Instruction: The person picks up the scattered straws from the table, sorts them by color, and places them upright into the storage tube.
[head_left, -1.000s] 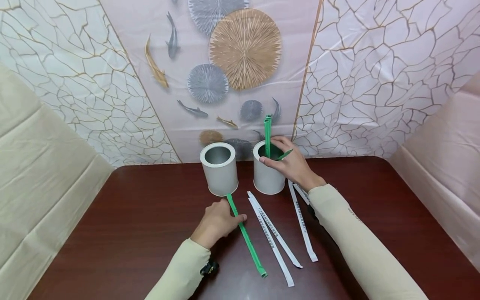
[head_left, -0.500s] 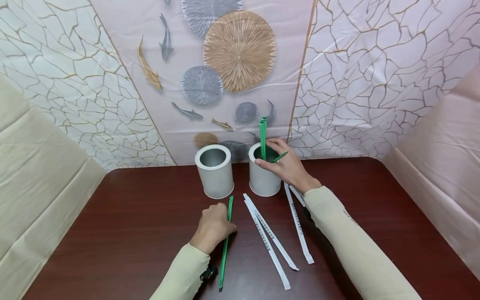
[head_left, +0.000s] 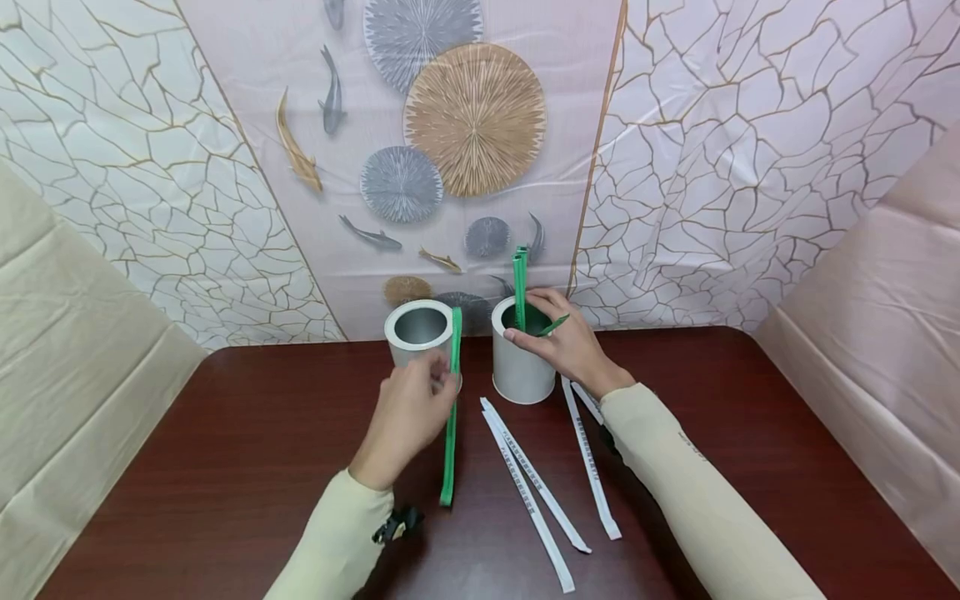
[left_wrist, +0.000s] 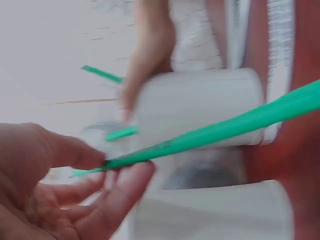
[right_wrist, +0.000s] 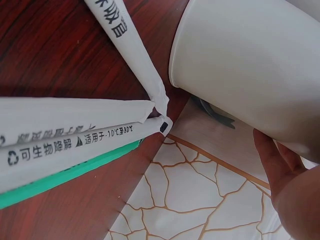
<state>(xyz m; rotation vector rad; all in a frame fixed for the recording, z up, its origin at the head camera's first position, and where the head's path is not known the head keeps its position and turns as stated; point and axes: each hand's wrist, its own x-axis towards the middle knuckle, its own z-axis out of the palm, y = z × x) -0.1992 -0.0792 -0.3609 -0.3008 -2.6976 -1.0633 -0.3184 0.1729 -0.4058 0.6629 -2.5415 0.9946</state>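
Note:
My left hand (head_left: 408, 408) pinches a green paper-wrapped straw (head_left: 451, 442) between thumb and fingers. In the head view the straw stands nearly upright, its top overlapping the right side of the left can (head_left: 405, 355). The left wrist view shows the straw (left_wrist: 215, 131) slanting out from the fingertips. My right hand (head_left: 573, 343) holds the right can (head_left: 521, 371) near its rim, thumb in front and fingers behind. Inside that can several green straws (head_left: 520, 287) stand together, and another green straw (head_left: 553, 325) leans toward the right hand. The cans are off-white with metallic insides.
Two white wrapped straws (head_left: 536, 492) lie side by side at the table's middle. More white straws (head_left: 592, 462) lie under the right forearm, with a green straw (right_wrist: 75, 172) beside them in the right wrist view. A patterned cloth (head_left: 480, 167) hangs behind the dark red table (head_left: 225, 467).
My left hand has picked the green straw up off the table and carried it forward to beside the left can. The right hand keeps its hold on the right can.

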